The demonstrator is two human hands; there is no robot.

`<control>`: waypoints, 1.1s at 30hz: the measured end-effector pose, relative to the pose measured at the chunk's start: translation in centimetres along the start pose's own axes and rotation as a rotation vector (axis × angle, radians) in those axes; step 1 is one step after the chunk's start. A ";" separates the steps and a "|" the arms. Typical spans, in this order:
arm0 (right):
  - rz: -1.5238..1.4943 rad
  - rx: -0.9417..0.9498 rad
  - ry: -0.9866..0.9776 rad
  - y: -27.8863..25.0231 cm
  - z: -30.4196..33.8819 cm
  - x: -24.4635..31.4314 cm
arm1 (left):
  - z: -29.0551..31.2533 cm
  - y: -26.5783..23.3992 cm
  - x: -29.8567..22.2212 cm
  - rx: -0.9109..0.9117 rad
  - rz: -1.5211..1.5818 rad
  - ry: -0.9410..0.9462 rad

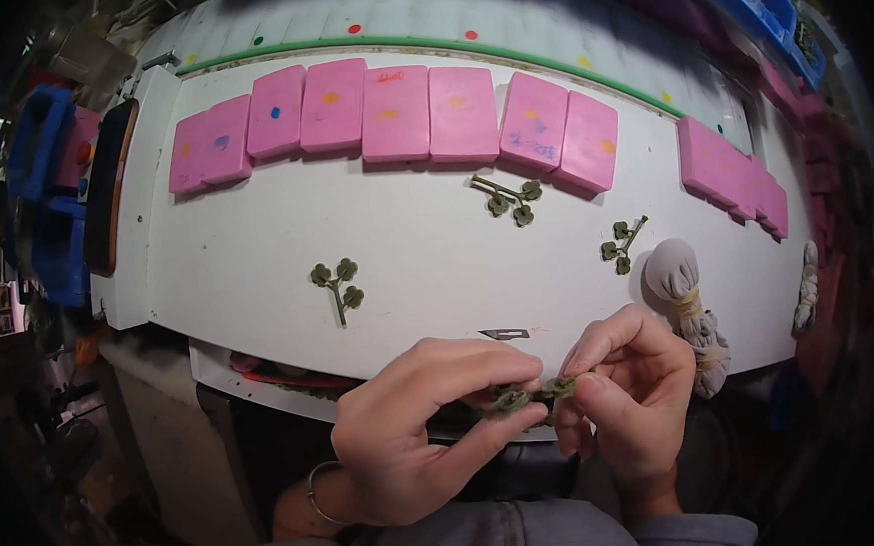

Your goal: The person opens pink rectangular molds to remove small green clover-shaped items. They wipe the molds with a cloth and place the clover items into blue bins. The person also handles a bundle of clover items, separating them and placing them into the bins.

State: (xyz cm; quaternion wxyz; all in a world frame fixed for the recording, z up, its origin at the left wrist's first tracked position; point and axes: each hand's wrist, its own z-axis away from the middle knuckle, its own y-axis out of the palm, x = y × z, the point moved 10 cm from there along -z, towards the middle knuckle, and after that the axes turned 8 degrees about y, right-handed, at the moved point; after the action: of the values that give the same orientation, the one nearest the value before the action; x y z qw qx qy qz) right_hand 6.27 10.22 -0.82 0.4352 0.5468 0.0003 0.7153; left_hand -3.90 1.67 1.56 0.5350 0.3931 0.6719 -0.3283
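Note:
Close to the table's near edge, my left hand (pixel 421 424) pinches a small dark green flower-shaped piece (pixel 510 401) between thumb and fingers. My right hand (pixel 639 391) has its thumb and forefinger closed on another green flower-shaped bit (pixel 561 387) right beside it. Fingers cover part of the green material, so I cannot tell whether the bits are joined. Beyond my hands lie three green branched sprigs with flower-shaped ends: one on the left (pixel 340 287), one in the middle (pixel 510 198) and one on the right (pixel 622 245). A small scalpel blade (pixel 504 335) rests just past my fingers.
Several pink blocks (pixel 394 115) form a curved row at the back of the white table (pixel 245 245); more pink blocks (pixel 726 170) sit back right. A knotted grey cloth bundle (pixel 672 271) stands beside my right hand. An open drawer (pixel 263 379) shows below the near edge.

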 end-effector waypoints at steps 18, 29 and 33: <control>0.624 -0.133 -0.536 1.5 2.7 2.8 | 0.7 0.4 2.9 -0.136 0.450 -0.297; 0.805 -0.157 -0.602 2.6 2.6 3.2 | 1.4 1.5 4.5 -0.164 0.660 -0.404; 0.784 -0.190 -0.569 2.2 2.6 2.8 | 1.3 1.8 4.5 -0.148 0.703 -0.390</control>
State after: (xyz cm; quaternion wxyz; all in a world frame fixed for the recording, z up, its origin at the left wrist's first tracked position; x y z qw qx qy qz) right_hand 6.82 9.39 3.48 0.1639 0.6373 -0.3893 0.6445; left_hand -2.25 2.24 -3.18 0.7589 0.4896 0.4044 -0.1444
